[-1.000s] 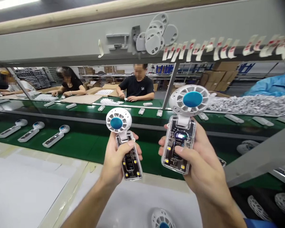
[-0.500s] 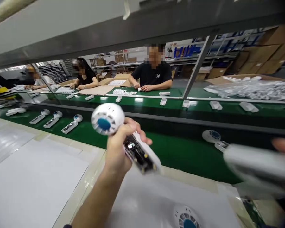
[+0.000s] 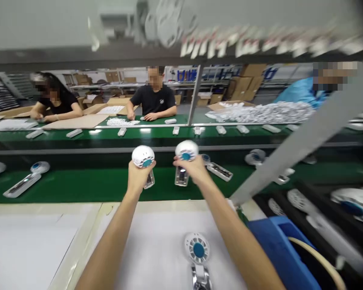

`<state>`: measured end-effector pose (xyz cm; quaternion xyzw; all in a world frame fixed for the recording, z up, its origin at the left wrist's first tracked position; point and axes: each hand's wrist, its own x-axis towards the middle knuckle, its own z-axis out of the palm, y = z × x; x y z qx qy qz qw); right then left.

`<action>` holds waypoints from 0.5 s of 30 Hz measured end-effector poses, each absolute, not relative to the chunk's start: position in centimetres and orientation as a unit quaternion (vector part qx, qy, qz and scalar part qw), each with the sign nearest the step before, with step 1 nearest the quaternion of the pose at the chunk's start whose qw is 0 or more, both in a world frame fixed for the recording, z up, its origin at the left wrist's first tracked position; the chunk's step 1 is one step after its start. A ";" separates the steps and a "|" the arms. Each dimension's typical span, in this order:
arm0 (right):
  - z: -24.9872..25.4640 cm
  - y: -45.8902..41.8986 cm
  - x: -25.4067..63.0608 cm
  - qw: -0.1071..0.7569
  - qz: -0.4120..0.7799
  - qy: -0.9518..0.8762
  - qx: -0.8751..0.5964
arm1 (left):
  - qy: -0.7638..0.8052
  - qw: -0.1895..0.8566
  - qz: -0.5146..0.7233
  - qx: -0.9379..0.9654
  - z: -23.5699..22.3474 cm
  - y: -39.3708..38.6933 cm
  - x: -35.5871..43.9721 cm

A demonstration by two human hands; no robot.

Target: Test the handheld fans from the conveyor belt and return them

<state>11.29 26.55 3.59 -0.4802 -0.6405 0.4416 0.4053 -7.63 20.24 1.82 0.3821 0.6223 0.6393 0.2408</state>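
Observation:
My left hand (image 3: 136, 176) is closed around a white handheld fan (image 3: 143, 156) with a blue centre, held over the green conveyor belt (image 3: 105, 179). Its open handle shows a dark circuit inside. To the right, my right hand (image 3: 193, 166) grips a second handheld fan (image 3: 186, 151) near its neck, head up, its uncovered handle pointing down over the belt. Whether either handle touches the belt I cannot tell. Between my forearms, a third handheld fan (image 3: 198, 246) lies on the white work surface (image 3: 157, 237), its lower end cut off by the frame.
More fans with uncovered handles, such as one at left (image 3: 24, 185), lie on the belt. A slanted metal post (image 3: 278, 149) crosses on the right, above a blue bin (image 3: 278, 241) and black trays (image 3: 314, 209) of parts. Co-workers sit across the line.
The view has swung right. My left hand has carried its fan farther out over the belt, and my right hand, blurred at the right edge before, is now beside it with a fan.

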 end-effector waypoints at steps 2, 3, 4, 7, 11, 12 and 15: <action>2.1 27.4 9.3 0.349 0.412 -0.662 -0.520 | 0.644 0.283 0.592 0.392 -0.5 22.1 -7.8; 1.7 27.3 8.7 0.319 0.392 -0.674 -0.539 | 0.660 0.296 0.566 0.394 -1.4 22.7 -7.9; 1.4 27.0 8.5 0.291 0.371 -0.686 -0.554 | 0.678 0.301 0.543 0.393 -2.1 23.1 -8.0; 2.2 24.7 9.0 0.223 0.314 -0.722 -0.575 | 0.741 0.273 0.479 0.383 -3.7 23.3 -8.8; 5.7 19.2 12.4 0.184 0.292 -0.770 -0.536 | 0.819 0.199 0.371 0.390 -4.3 22.8 -10.6; 6.6 17.4 13.8 0.184 0.295 -0.779 -0.522 | 0.834 0.173 0.346 0.394 -4.3 22.7 -10.9; 8.9 10.3 19.2 0.239 0.302 -0.788 -0.481 | 0.857 0.083 0.290 0.418 -4.3 22.4 -11.4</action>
